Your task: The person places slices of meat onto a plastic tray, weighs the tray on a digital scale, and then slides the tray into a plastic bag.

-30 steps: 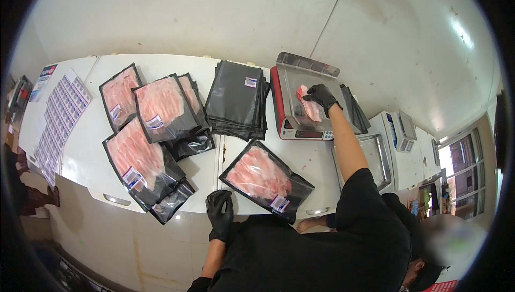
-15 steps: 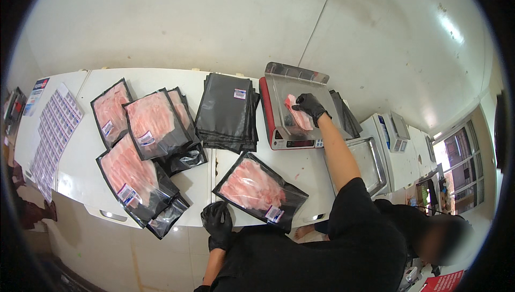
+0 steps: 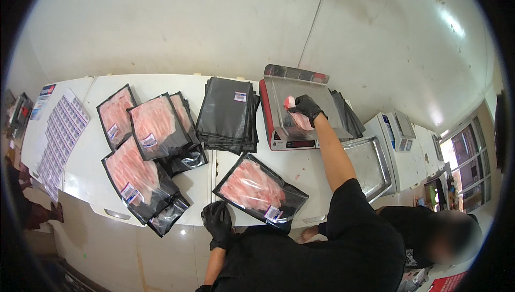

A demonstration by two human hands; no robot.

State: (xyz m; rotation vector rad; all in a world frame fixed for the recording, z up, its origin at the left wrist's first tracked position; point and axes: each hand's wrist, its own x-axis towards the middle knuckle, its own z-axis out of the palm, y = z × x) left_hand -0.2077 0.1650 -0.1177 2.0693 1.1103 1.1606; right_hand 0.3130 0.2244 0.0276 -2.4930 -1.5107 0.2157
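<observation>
My right hand [image 3: 307,108], in a black glove, is closed on slices of raw pink meat [image 3: 300,120] on the clear pan of a red weighing scale [image 3: 270,126]. The glove hides part of the meat. My left hand [image 3: 217,223], also gloved in black, rests at the table's front edge with its fingers loosely bent and nothing seen in it. Beside it lies a clear-fronted black bag of sliced meat [image 3: 252,187] with a label. A stack of flat black bags [image 3: 222,109] sits left of the scale.
Several filled meat bags [image 3: 155,123] overlap on the left of the white table [image 3: 80,176]. A label sheet [image 3: 61,139] lies at far left. Right of the scale are more black bags [image 3: 348,115], a metal tray [image 3: 370,166] and another scale [image 3: 403,131]. Another person [image 3: 424,233] is at lower right.
The view has tilted slightly. My right hand stays on the meat on the scale, with its fingers slightly shifted. My left hand has hardly moved. The person at lower right has shifted rightward.
</observation>
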